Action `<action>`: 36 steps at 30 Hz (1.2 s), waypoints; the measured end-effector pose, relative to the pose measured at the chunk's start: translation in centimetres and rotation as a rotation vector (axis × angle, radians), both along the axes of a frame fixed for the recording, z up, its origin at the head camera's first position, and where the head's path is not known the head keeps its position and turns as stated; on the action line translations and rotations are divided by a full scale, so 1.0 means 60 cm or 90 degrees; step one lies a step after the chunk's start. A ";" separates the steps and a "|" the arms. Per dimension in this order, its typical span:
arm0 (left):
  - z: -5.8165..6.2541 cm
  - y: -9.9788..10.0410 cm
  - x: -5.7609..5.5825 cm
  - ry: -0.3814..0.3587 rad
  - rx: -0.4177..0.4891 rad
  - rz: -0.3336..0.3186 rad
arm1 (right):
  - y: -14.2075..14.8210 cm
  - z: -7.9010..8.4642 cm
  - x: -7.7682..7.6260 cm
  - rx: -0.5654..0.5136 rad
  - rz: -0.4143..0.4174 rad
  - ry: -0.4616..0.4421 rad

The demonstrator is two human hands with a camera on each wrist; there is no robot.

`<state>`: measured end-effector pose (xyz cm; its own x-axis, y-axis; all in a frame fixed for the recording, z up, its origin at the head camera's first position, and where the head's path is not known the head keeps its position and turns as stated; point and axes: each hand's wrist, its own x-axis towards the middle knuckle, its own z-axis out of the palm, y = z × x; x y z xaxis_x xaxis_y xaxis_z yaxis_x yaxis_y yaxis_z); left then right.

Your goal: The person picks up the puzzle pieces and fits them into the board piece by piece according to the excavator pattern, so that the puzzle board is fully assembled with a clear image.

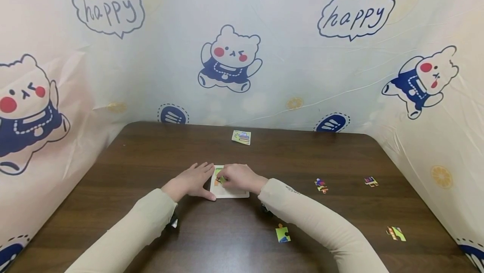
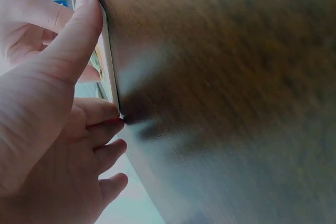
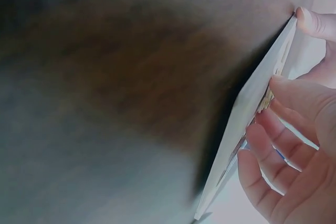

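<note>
A small white puzzle tray (image 1: 236, 195) lies flat on the dark wooden table. My left hand (image 1: 193, 180) braces its left side, thumb at the near corner and straight fingers by the far one. Over the tray, my right hand (image 1: 242, 177) has its thumb and index finger bent together on a jigsaw piece (image 3: 265, 100) near the left inner side. Green and orange printed puzzle (image 1: 218, 175) shows beside those fingertips; the back of the right hand hides much of the tray. In the right wrist view the other right fingers (image 3: 262, 145) hang loosely curled above the tray's edge.
Loose jigsaw pieces lie to the right: a green one (image 1: 282, 234) by the right forearm, a purple-red one (image 1: 321, 185), a small purple one (image 1: 371, 181) and a striped green one (image 1: 397, 233). A picture card (image 1: 241, 137) lies at the back. A printed curtain (image 1: 280, 75) surrounds the table.
</note>
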<state>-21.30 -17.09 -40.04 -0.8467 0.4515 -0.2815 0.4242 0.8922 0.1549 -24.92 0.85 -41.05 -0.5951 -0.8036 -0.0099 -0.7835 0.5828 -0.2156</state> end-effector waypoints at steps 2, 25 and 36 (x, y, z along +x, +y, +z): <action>0.000 0.000 0.000 -0.001 0.000 0.000 | 0.000 0.000 0.000 -0.004 -0.006 -0.006; 0.001 0.002 -0.001 -0.009 -0.007 0.004 | -0.001 0.005 -0.004 -0.013 -0.020 -0.059; -0.002 0.001 -0.003 -0.015 -0.006 0.018 | -0.001 0.009 -0.001 -0.003 -0.023 -0.068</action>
